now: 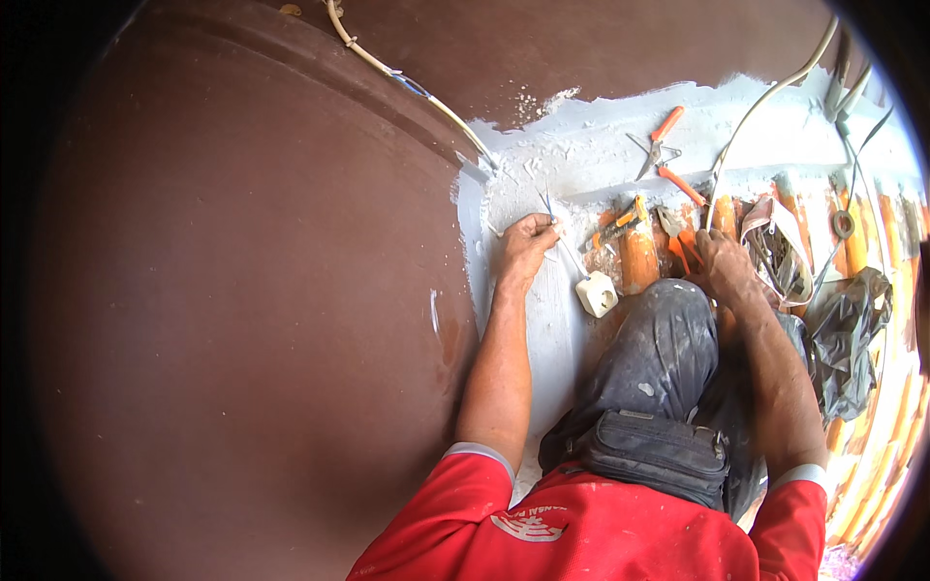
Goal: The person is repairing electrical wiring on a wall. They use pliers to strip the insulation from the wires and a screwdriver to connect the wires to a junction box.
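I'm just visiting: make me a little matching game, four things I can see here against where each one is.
Things:
1. left hand
2. right hand
3. white socket
4. orange-handled pliers

Places:
A. lying on the white surface, far from both hands
B. among the tools by the raised knee
C. holding thin wires against the white surface
D. hanging at the end of a cable below the left hand

Pairs: 1-C, 2-B, 3-D, 4-A

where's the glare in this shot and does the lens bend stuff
Head view: sunlight glares on the white painted surface near the orange-handled pliers; the brown wall is dimmer; fisheye bends the cable and darkens the corners; left hand stays sharp.
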The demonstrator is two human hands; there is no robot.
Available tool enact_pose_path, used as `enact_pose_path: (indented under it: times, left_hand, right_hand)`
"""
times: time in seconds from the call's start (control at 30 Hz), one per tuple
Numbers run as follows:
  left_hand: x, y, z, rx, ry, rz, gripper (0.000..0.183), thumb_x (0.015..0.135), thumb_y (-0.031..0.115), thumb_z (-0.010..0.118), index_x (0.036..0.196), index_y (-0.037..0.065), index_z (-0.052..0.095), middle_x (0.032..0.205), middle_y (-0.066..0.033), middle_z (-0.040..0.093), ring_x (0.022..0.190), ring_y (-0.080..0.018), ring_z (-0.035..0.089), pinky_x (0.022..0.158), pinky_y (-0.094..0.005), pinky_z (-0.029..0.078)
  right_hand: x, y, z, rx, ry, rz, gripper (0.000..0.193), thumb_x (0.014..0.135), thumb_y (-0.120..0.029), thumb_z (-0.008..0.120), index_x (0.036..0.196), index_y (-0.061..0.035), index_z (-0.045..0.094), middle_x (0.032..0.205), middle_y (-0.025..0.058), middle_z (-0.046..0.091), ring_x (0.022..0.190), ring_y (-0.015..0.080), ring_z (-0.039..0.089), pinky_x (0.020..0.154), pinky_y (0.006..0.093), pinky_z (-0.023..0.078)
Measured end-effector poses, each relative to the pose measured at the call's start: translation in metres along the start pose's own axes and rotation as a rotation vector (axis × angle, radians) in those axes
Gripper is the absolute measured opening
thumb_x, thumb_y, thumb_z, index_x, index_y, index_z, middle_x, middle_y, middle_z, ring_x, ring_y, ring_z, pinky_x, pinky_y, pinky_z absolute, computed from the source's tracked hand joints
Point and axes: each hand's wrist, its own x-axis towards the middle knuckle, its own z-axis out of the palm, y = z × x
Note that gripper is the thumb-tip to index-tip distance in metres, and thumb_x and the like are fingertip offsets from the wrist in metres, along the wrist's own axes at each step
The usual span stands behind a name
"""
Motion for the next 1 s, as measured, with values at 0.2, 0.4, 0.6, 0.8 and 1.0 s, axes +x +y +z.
enact_pose_path:
  times: [0.2,0.4,0.6,0.8,1.0]
  left_hand:
    - [-0.001,-0.003,-0.001,-0.085,0.023,0.026,0.019,0.100,0.018,0.080,0.111,0.003,0.075,0.100,-0.0031,0.078,0.092,-0.0114,0.069,0.088,-0.0298,0.053]
    - [-0.005,0.000,0.000,-0.137,0.067,0.035,0.017,0.101,0.018,0.080,0.110,0.004,0.076,0.100,-0.0031,0.077,0.092,-0.0106,0.069,0.088,-0.0298,0.054]
    - [-0.005,-0.005,-0.004,-0.187,0.076,0.080,0.017,0.102,0.020,0.079,0.108,0.004,0.077,0.099,-0.0027,0.077,0.092,-0.0108,0.069,0.087,-0.0289,0.055]
    - [-0.007,-0.005,-0.004,-0.234,0.078,0.105,0.019,0.102,0.023,0.079,0.106,0.005,0.077,0.098,-0.0014,0.076,0.091,-0.0105,0.068,0.088,-0.0286,0.055]
    - [-0.012,-0.007,-0.005,-0.280,0.088,0.119,0.018,0.102,0.024,0.079,0.105,0.006,0.078,0.096,-0.0008,0.076,0.092,-0.0103,0.067,0.089,-0.0292,0.054]
  right_hand:
    - [0.001,-0.010,-0.006,-0.004,0.005,0.039,0.063,0.074,-0.036,0.095,0.117,-0.0009,0.066,0.119,0.0224,0.072,0.116,0.0395,0.070,0.101,0.0489,0.058]
    - [0.003,-0.006,0.002,-0.033,0.011,0.040,0.063,0.072,-0.035,0.095,0.116,-0.0004,0.066,0.120,0.0224,0.073,0.117,0.0393,0.070,0.102,0.0483,0.057]
    - [0.005,-0.010,-0.001,-0.063,0.000,0.047,0.064,0.075,-0.041,0.095,0.116,-0.0002,0.068,0.115,0.0235,0.074,0.112,0.0388,0.073,0.099,0.0474,0.059]
    - [0.010,-0.001,0.007,-0.068,-0.023,0.048,0.068,0.074,-0.051,0.095,0.114,-0.0035,0.068,0.119,0.0217,0.075,0.114,0.0399,0.072,0.098,0.0487,0.059]
    - [0.013,-0.006,0.006,-0.093,-0.048,0.023,0.070,0.075,-0.056,0.093,0.112,-0.0026,0.067,0.114,0.0208,0.076,0.111,0.0397,0.074,0.095,0.0507,0.059]
